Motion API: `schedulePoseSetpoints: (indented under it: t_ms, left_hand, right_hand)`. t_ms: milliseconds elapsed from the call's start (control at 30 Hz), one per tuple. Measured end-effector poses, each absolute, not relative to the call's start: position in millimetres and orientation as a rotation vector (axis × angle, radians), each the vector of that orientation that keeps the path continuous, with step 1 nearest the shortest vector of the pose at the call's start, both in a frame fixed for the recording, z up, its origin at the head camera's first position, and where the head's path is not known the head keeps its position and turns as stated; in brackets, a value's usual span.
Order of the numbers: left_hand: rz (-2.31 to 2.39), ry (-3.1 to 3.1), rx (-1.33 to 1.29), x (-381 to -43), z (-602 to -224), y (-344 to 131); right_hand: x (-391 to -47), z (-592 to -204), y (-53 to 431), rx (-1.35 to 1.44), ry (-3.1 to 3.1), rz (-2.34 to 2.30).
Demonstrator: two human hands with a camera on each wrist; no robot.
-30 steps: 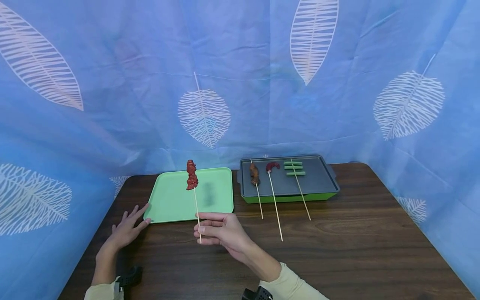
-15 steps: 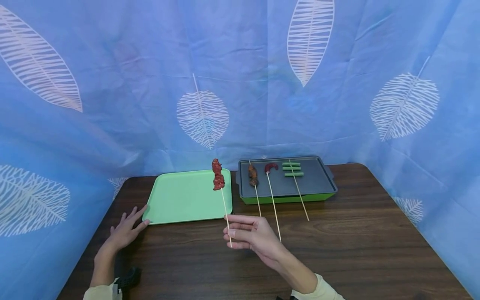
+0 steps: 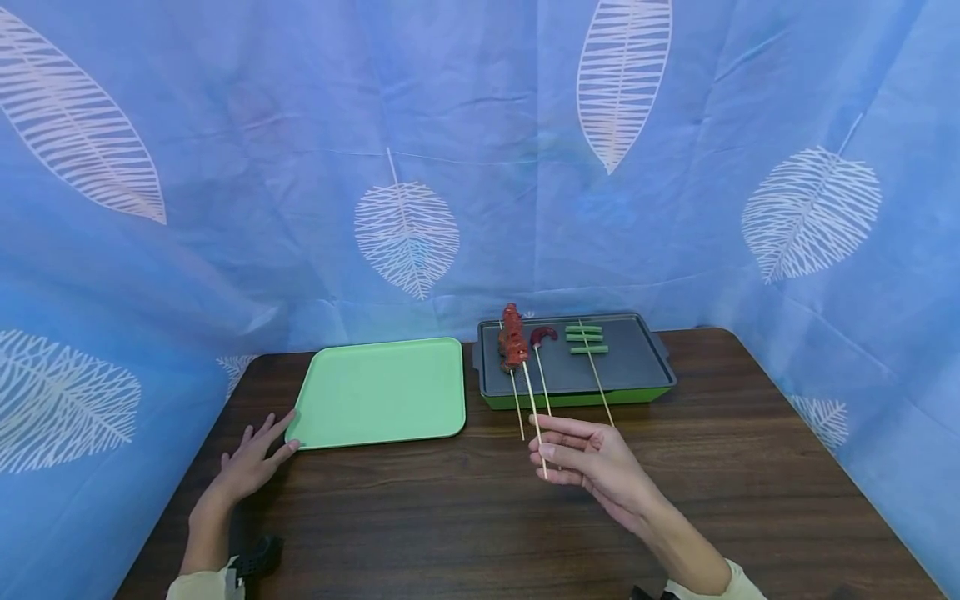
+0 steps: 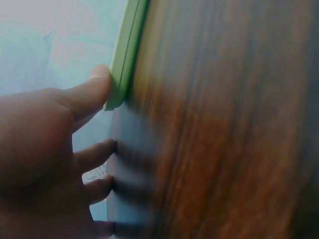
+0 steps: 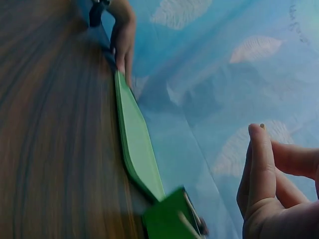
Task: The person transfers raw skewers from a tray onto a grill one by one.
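Note:
My right hand [image 3: 600, 471] pinches the bare stick of a red meat skewer [image 3: 513, 336], its meat end pointing up and away. In the head view that meat overlaps the left part of the dark griddle plate [image 3: 630, 362] and covers much of a brown meat skewer [image 3: 517, 404]. In the right wrist view only the stick's blunt end [image 5: 262, 126] shows past the fingers. My left hand [image 3: 251, 458] lies with fingers spread at the near left corner of a light green tray [image 3: 382, 392]. The left wrist view has the thumb against the tray's edge [image 4: 124, 55].
On the griddle, right of the brown skewer, lie a skewer with a curved dark red piece [image 3: 542, 335] and one with several green vegetable sticks [image 3: 588, 349]. Their sticks stick out over the near edge. A blue leaf-print curtain [image 3: 487, 167] surrounds the dark wooden table [image 3: 420, 517].
My right hand has carried the red meat skewer rightward, from over the green tray to the griddle's left part. The left hand has stayed at the tray's corner.

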State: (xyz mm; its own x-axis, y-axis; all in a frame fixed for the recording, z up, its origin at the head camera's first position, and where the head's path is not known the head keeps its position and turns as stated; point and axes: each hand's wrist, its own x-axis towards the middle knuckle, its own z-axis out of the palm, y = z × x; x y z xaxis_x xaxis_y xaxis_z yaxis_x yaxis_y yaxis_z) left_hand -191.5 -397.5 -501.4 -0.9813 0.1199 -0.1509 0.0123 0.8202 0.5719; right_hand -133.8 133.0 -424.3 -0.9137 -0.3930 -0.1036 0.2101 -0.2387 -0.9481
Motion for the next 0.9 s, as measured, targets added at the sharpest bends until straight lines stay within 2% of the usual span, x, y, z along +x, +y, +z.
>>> schedulePoseSetpoints:
  t_ms: [467,900]
  left_hand:
    - [0.899,2.842,0.098,-188.5,-498.1,-392.7]
    - [0.911,2.840,0.098,-186.8,-499.0,-393.7]
  right_hand:
    - [-140.0,-423.8,210.3,-0.235,1.805,-2.190]
    - [-150.6,-446.2,264.6,-0.139,1.780,-2.215]
